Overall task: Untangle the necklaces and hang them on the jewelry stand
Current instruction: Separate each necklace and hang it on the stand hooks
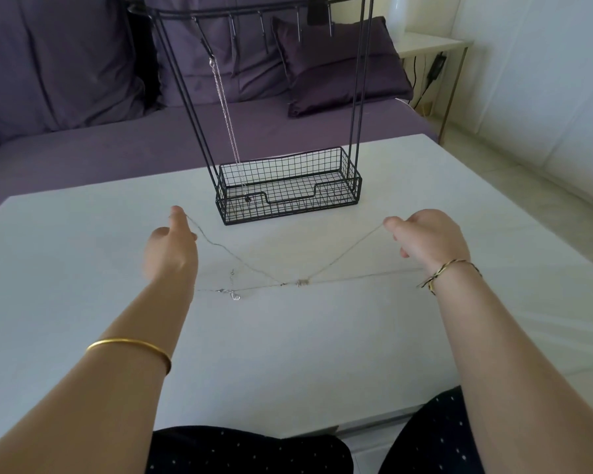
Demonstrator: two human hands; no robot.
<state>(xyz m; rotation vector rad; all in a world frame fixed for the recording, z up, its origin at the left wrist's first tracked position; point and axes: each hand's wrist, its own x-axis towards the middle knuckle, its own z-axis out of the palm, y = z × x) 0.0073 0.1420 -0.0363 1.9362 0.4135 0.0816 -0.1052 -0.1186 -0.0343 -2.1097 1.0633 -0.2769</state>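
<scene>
Thin tangled necklace chains stretch over the white table (83, 302), meeting at a small knot (302, 282). My left hand (170, 248) pinches one chain end at left and lifts it. Raised at right, my right hand (428, 237) pinches another strand. Loose ends with clasps (231, 294) lie on the table below my left hand. A black wire jewelry stand (288, 186) with a basket base stands just beyond my hands. One silver necklace (228, 121) hangs from a hook on the stand's left side, reaching down into the basket.
A purple sofa (117, 138) with cushions runs behind the table. A small white side table (432, 46) with cables stands at the back right. White floor lies to the right of the table.
</scene>
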